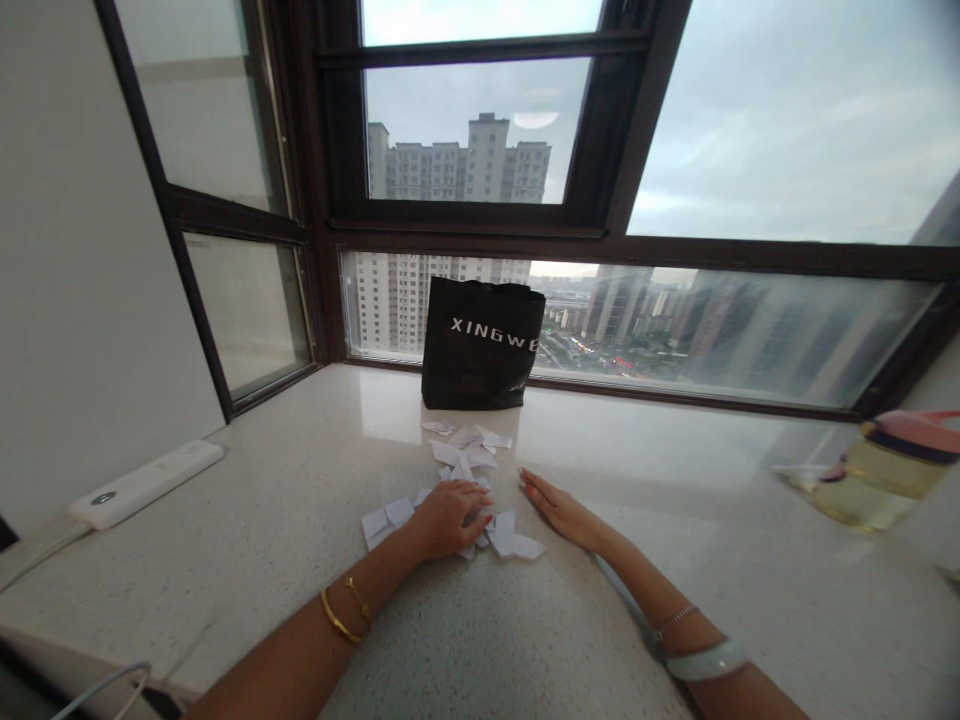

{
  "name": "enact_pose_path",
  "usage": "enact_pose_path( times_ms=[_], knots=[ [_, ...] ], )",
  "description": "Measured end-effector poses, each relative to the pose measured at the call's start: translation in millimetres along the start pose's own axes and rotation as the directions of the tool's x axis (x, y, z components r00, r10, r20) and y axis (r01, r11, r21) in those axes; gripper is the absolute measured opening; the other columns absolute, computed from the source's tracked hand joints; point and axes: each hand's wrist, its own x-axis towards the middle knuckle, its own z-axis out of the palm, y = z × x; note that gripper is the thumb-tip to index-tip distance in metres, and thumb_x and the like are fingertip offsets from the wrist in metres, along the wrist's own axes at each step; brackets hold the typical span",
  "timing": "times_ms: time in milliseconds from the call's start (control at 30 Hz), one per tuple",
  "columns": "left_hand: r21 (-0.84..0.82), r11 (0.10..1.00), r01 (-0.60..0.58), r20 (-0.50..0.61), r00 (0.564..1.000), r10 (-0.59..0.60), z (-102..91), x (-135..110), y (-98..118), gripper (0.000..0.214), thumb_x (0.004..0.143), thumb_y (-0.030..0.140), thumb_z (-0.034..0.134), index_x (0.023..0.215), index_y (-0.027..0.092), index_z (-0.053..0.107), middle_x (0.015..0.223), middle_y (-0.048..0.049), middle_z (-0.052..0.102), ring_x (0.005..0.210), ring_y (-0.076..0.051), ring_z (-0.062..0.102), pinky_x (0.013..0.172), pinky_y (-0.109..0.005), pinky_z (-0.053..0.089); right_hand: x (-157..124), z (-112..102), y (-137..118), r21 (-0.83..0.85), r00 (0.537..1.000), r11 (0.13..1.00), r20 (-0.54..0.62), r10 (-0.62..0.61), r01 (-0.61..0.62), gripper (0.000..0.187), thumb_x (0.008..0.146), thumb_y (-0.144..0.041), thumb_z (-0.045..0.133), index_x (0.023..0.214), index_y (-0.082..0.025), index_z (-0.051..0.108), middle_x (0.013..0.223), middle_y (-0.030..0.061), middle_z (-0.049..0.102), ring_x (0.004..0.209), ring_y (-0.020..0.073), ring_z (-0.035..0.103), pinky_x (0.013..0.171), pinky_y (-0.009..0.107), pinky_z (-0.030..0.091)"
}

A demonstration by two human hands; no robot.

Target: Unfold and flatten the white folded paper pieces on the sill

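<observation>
Near the middle of the pale speckled desk, a little toward its far edge, we see a scatter of small white folded paper pieces strung out in a loose line from the far side down to our hands. Our left hand lies palm down on the near end of that scatter, fingers curled loosely over a few pieces; it covers them rather than pinching any one that we can make out. Our right hand rests flat and open on the bare desk just beside the pile, fingers straight and pointing toward the papers, with its fingertips close to the nearest pieces but apparently not touching them. Two thin gold bracelets sit on our left wrist, and a pale bangle with a fine chain sits on the right.

Beyond the papers, against the window at the far edge, stands a black bag with white lettering (upright, its mouth open at the top). At the left edge of the desk lies a long white power strip, well apart from the papers. At the right edge we can see a blurred bottle with yellowish liquid and a pink lid.
</observation>
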Motion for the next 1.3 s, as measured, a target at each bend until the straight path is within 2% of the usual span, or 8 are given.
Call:
enact_pose_path(
  times_ms=[200, 433, 533, 733, 867, 1000, 1133, 1300],
  knots=[
    [0.012, 1.0, 0.014, 0.002, 1.0, -0.014, -1.8, 0, 2, 0.03, 0.081, 0.033, 0.042, 0.104, 0.02, 0.056, 0.118, -0.0055, 0.055, 0.112, -0.018, 0.045, 0.096, -0.035, 0.03, 0, 4, 3, -0.004, 1.0, 1.0, -0.016, -0.01, 0.01, 0.076, 0.074, -0.068, 0.021, 0.127, -0.016, 0.037, 0.131, 0.0101, 0.04, 0.122, 0.0226, 0.033, 0.104, 0.041, 0.02],
    [0.045, 0.999, 0.022, -0.031, 0.999, -0.021, -5.2, -1, 10, 0.029, 0.082, 0.032, 0.041, 0.107, 0.025, 0.054, 0.121, -0.0039, 0.052, 0.117, -0.02, 0.039, 0.102, -0.047, 0.011, -1, 12, 4, -0.063, 0.998, 0.997, -0.04, -0.047, 0.044, 0.067, 0.079, -0.062, 0.021, 0.127, -0.018, 0.037, 0.131, 0.0099, 0.041, 0.122, 0.0224, 0.034, 0.105, 0.043, 0.018],
    [0.007, 1.0, -0.012, -0.017, 1.0, 0.012, -5.4, -1, 18, 0.031, 0.082, 0.036, 0.04, 0.109, 0.027, 0.053, 0.123, -0.0024, 0.051, 0.117, -0.02, 0.039, 0.102, -0.044, 0.014, -2, 13, 4, -0.07, 0.997, 0.996, -0.047, -0.055, 0.051, 0.066, 0.08, -0.06, 0.021, 0.128, -0.017, 0.036, 0.131, 0.0106, 0.04, 0.122, 0.0225, 0.034, 0.104, 0.043, 0.02],
    [-0.035, 0.991, -0.129, 0.117, 0.984, 0.132, 2.1, -5, 29, 0.04, 0.085, 0.042, 0.033, 0.123, 0.032, 0.038, 0.132, 0.0009, 0.041, 0.122, -0.02, 0.032, 0.099, -0.043, 0.02, -3, 13, 4, -0.074, 0.997, 0.996, -0.044, -0.057, 0.054, 0.065, 0.081, -0.058, 0.02, 0.128, -0.016, 0.035, 0.131, 0.0115, 0.04, 0.122, 0.0219, 0.033, 0.104, 0.042, 0.02],
    [0.095, 0.994, -0.045, 0.108, 0.994, 0.035, 3.3, -8, 19, 0.036, 0.085, 0.034, 0.033, 0.119, 0.028, 0.044, 0.127, -0.0022, 0.046, 0.119, -0.023, 0.036, 0.097, -0.045, 0.022, -5, 13, 3, -0.088, 0.998, 0.995, -0.045, -0.043, 0.039, 0.068, 0.081, -0.058, 0.019, 0.128, -0.012, 0.035, 0.132, 0.0136, 0.038, 0.123, 0.0215, 0.031, 0.105, 0.04, 0.019],
    [0.237, 0.97, 0.06, 0.058, 0.995, -0.076, -9.5, -6, 9, 0.03, 0.078, 0.024, 0.043, 0.105, 0.021, 0.056, 0.121, -0.007, 0.052, 0.114, -0.026, 0.04, 0.097, -0.048, 0.021, -4, 15, 3, -0.094, 0.998, 0.995, -0.06, -0.016, 0.01, 0.065, 0.082, -0.057, 0.021, 0.127, -0.013, 0.036, 0.132, 0.0124, 0.038, 0.124, 0.0209, 0.031, 0.106, 0.04, 0.016],
    [0.265, 0.96, 0.085, 0.035, 0.995, -0.098, -15.7, 17, 12, 0.028, 0.077, 0.028, 0.044, 0.099, 0.018, 0.057, 0.111, -0.0091, 0.056, 0.107, -0.024, 0.045, 0.096, -0.043, 0.025, -2, 17, 4, -0.058, 0.995, 0.998, -0.096, -0.016, 0.01, 0.062, 0.082, -0.056, 0.023, 0.126, -0.015, 0.038, 0.13, 0.0117, 0.041, 0.122, 0.0205, 0.034, 0.105, 0.041, 0.018],
    [0.273, 0.957, 0.094, -0.041, 0.995, -0.086, 12.6, 70, 13, 0.044, 0.083, 0.041, 0.034, 0.116, 0.016, 0.046, 0.126, -0.01, 0.045, 0.117, -0.024, 0.035, 0.099, -0.042, 0.023, -1, 16, 6, -0.002, 0.991, 0.999, -0.129, -0.032, 0.032, 0.062, 0.082, -0.055, 0.024, 0.125, -0.013, 0.04, 0.126, 0.013, 0.046, 0.118, 0.0217, 0.04, 0.102, 0.041, 0.024]
  ],
)
